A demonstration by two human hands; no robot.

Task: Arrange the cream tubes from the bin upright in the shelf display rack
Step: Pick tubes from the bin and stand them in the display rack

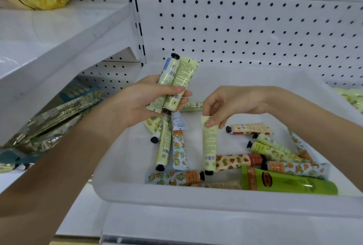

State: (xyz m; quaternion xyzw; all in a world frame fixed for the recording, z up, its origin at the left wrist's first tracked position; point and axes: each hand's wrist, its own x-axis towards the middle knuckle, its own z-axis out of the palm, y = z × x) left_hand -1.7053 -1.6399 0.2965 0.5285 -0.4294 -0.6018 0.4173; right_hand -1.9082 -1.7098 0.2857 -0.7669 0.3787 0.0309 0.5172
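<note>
Nearest the viewer, the front rim of the bin (176, 195) lay below both hands. Just inside it, under the right hand, a large green tube (290, 183) showed a figure like an 8 and a dark oval emblem; its other print was too blurred to read. Around it many loose tubes (179, 148) lay flat, some floral, some fruit-patterned and some pale green. Several bore barcodes and a recycling mark, but no brand was legible. Above these the right hand (231, 105) pinched the crimped end of a pale tube (209, 142) between thumb and fingertips, cap hanging down; whether the cap had cleared the pile could not be told. Beside it the left hand (143, 103) curled its fingers round a pair of tubes (176, 81), one cap up and one cap down, barcodes facing out. Beyond the hands stood a pegboard (255, 28); left of the left hand, foil packets (59, 115) lay under a shelf (59, 34). No rack was in view and no tube stood upright, so the task seemed at an early, gathering stage, with most stock left in the bin.
</note>
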